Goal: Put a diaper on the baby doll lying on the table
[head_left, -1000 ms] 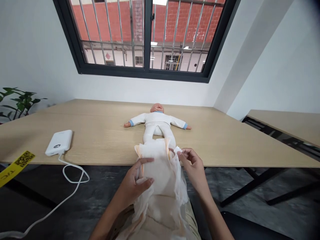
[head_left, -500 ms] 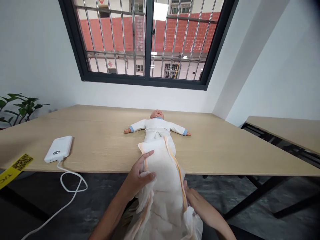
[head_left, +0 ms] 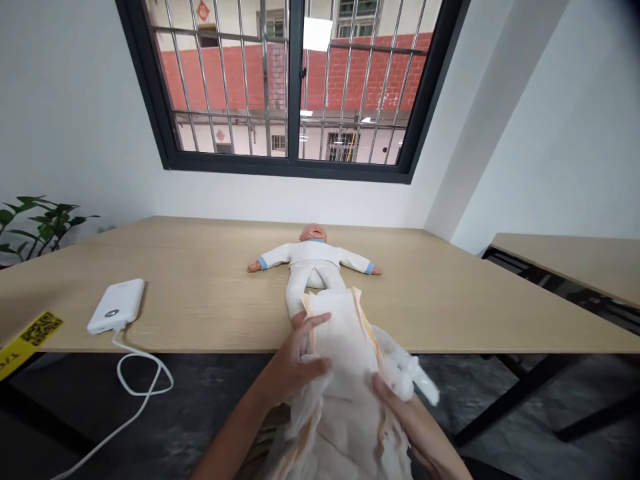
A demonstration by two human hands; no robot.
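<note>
An unfolded white diaper (head_left: 345, 360) with orange-yellow edge lines stretches from the table's front edge down over my lap. My left hand (head_left: 303, 360) grips its left edge, thumb and index finger lying on the inner surface. On the right edge, my right hand (head_left: 400, 407) holds the diaper with the thumb on top and the other fingers hidden behind it. A white side tab sticks out to the right above that hand. Beyond the diaper, a baby doll (head_left: 314, 257) in a white suit with blue cuffs lies on its back, arms spread, feet towards me, partly covered by the diaper.
The wooden table (head_left: 200, 267) carries a white power bank (head_left: 117, 305) with a white cable (head_left: 145, 393) hanging off the front edge. A yellow tag (head_left: 30, 343) shows at far left, near a plant (head_left: 45, 223). Another table (head_left: 575, 267) stands at right, and a barred window is behind.
The diaper and both hands have shifted slightly right, uncovering more of the doll's legs. My right thumb has come onto the diaper's inner side, and its right side tab now spreads outward.
</note>
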